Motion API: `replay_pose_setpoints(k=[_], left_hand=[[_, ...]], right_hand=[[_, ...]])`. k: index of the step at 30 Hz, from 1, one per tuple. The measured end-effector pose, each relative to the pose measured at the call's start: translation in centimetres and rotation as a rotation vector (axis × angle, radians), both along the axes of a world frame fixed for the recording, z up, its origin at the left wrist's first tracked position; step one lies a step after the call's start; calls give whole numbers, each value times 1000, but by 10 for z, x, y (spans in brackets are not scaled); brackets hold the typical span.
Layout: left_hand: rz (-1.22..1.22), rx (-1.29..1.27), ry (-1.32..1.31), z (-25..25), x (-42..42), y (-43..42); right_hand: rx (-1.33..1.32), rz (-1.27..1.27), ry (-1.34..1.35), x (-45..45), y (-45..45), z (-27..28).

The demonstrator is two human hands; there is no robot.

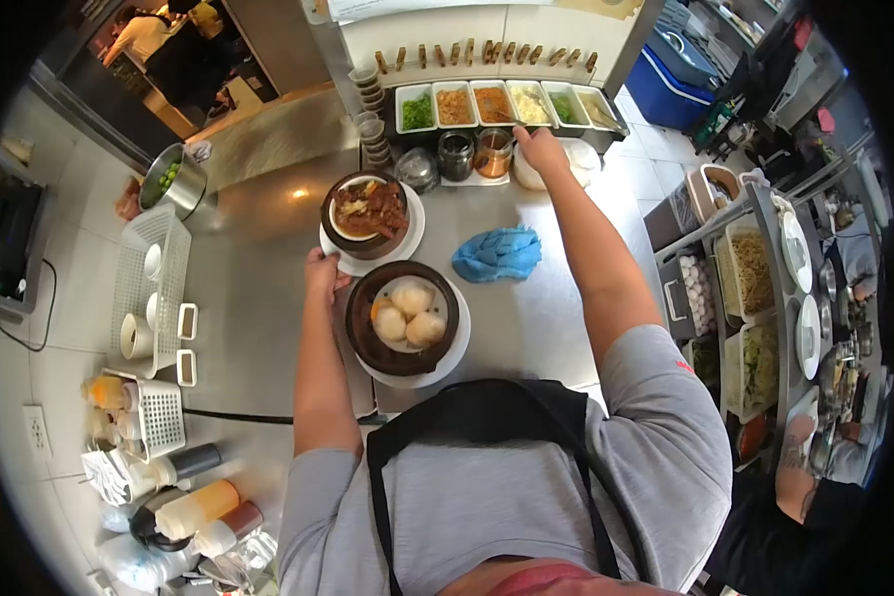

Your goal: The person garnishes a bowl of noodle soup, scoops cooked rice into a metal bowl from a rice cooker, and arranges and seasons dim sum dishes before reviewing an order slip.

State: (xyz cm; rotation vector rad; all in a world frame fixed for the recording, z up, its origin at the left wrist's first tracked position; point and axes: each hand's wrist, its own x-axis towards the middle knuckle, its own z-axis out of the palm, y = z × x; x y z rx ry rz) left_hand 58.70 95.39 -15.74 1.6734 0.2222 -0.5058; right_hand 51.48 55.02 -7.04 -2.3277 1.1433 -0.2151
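At the near-left edge of a white plate point(416, 230), my left hand point(325, 274) grips the rim. On that plate stands a dark-rimmed bowl of brown braised meat point(370, 209). My right hand point(539, 151) reaches to the back of the counter, closed around the handle of a spoon point(507, 120); its tip lies over the row of condiment tubs point(454, 105), by the orange-brown one. Closer to me, a steamer basket point(360, 333) with three pale dumplings point(408, 311) rests on another white plate point(456, 355). A crumpled blue cloth point(497, 254) lies right of the bowls.
Sauce jars point(456, 155) and stacked small cups point(372, 129) line the counter's back. To the left are a metal pot point(174, 181), a white plastic basket point(153, 288) and squeeze bottles point(197, 508). Shelves with food tubs point(750, 268) stand right; another person's arm point(795, 467) shows there.
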Motion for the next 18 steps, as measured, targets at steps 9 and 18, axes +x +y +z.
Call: replay_pose_setpoints(k=[9, 18], left_hand=[[1, -33, 45, 14, -3, -1], [-10, -53, 45, 8, -2, 2]], right_hand=[[-201, 338, 82, 15, -1, 7], [634, 6, -486, -41, -32, -6]])
